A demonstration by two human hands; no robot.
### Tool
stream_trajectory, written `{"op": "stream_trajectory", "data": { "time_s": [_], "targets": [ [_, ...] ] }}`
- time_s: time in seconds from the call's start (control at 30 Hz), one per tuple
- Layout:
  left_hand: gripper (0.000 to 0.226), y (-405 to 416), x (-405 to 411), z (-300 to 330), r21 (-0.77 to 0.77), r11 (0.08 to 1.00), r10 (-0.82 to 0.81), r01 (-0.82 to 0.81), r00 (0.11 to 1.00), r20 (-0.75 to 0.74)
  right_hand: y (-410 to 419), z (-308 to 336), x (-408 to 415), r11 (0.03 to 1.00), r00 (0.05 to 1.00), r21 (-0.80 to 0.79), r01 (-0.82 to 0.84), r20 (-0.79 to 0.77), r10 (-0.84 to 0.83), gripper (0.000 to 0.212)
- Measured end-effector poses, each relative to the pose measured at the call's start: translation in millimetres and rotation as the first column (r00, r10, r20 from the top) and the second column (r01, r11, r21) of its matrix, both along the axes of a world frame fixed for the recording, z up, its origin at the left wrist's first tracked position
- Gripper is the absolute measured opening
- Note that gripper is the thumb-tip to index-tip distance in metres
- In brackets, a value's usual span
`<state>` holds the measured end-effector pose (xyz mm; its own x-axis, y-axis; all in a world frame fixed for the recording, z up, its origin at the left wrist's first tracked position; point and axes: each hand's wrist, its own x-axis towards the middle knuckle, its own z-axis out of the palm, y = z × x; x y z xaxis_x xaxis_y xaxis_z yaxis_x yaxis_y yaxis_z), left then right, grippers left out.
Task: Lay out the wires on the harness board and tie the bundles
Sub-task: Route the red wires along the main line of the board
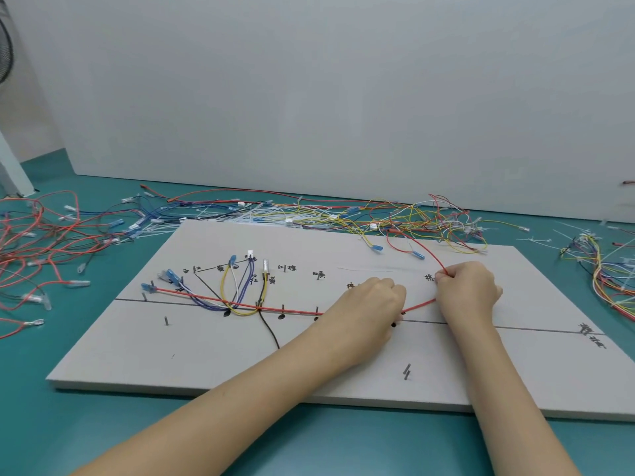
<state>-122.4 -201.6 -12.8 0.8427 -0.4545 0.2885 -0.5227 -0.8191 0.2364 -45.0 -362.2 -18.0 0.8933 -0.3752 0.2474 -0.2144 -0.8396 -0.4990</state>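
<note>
On the board (pixel 206 365), our left hand (pixel 369 304) pins the red wire (pixel 206 298) along the drawn line; our right hand (pixel 469 292) pinches it just beyond. It looks light and springy, so we grip near pegs. Our fingertips are hidden. Behind the board, loose wires (pixel 395 214) tangle indistinctly.

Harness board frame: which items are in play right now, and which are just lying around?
In play:
- harness board
- red wire along the board's line, held by left hand and right hand
- wires already routed on the board

Lying about:
- red wire pile on the left of the table
- mixed wires and cable ties behind the board
- yellow bundle at right
</note>
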Motion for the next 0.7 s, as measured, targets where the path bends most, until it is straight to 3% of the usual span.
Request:
{"op": "stream_trajectory", "data": {
  "time_s": [0.33,0.5,0.7],
  "targets": [
    [0.006,27,3,5,-0.09,0.992,0.074,-0.083,0.992,-0.101,20,5,11,0.991,0.994,0.069,-0.113,-0.006,0.113,0.02],
    [0.004,27,2,6,-0.217,0.965,0.099,-0.145,0.972,-0.213,8,15,2,0.883,0.962,0.387,-0.266,0.159,0.22,0.016],
    [0.008,32,5,3,-0.364,0.911,0.079,-0.192,0.95,-0.302,1,12,-3,0.744,0.962,0.615,-0.263,0.229,0.151,0.017]
  ]
}}
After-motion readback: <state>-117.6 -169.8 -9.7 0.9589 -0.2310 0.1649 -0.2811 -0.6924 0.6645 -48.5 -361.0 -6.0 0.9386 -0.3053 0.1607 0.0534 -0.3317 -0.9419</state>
